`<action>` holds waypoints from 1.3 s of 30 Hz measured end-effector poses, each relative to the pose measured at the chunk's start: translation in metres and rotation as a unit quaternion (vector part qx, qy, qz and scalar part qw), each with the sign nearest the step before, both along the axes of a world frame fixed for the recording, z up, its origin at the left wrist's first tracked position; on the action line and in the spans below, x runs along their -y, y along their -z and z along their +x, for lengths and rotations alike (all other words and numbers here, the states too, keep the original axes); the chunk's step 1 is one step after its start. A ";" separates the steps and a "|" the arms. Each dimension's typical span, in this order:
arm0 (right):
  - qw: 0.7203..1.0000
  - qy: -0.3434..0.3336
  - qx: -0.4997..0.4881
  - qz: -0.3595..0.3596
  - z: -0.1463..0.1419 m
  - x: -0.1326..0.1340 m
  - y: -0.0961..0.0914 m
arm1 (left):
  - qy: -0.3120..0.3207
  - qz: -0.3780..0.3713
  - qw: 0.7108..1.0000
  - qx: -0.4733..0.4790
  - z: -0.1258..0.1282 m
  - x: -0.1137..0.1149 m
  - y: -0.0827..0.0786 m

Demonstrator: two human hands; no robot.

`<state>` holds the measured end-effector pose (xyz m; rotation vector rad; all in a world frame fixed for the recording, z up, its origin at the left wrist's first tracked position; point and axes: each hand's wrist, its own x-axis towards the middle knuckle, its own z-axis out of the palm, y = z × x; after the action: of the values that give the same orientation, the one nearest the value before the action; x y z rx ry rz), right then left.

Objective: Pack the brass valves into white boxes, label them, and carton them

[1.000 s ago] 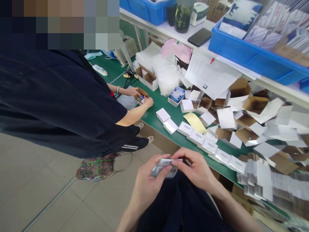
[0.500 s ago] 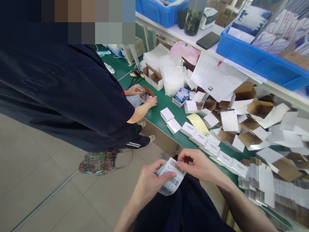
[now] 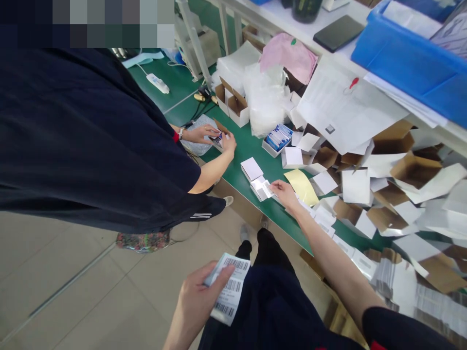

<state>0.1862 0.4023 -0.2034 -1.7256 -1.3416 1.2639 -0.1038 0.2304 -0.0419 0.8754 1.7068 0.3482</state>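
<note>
Since half a second ago, the right hand [image 3: 286,194] has left the label sheet [image 3: 228,313] and reached to the far left, over the table [image 3: 248,143], while the left hand [image 3: 199,294] has shifted a little left with the sheet. Along the green table's near edge, a row of white boxes [image 3: 251,168] runs from far left to near right; the farthest has a plain top, and those at near right bear pale printed patches. Smaller is the sheet, white and glossy, tilted, printed with black barcodes and lines of text, a bluish layer showing at its left edge. It is well apart from the table, clamped between the left thumb on top and the fingers beneath. Smallest is a pale label [image 3: 268,189], pinched between the right thumb and fingertips over the second box from the far left; whether it touches that box cannot be told. The right forearm stretches out from near right, palm down.
</note>
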 end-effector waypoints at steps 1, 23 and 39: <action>1.000 -0.006 0.004 -0.011 0.000 -0.011 0.020 | -0.009 -0.004 1.000 -0.011 -0.001 0.003 0.002; 0.986 -0.030 0.159 -0.037 -0.004 -0.033 0.107 | -0.026 -0.042 0.994 -0.098 0.001 0.011 0.022; 0.980 -0.007 0.198 -0.012 -0.011 -0.026 0.104 | -0.014 -0.037 0.993 -0.110 -0.002 0.014 0.025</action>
<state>0.1753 0.4283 -0.3078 -2.0638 -1.5626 0.9778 -0.1054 0.2159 -0.0673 0.8620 1.9239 0.2112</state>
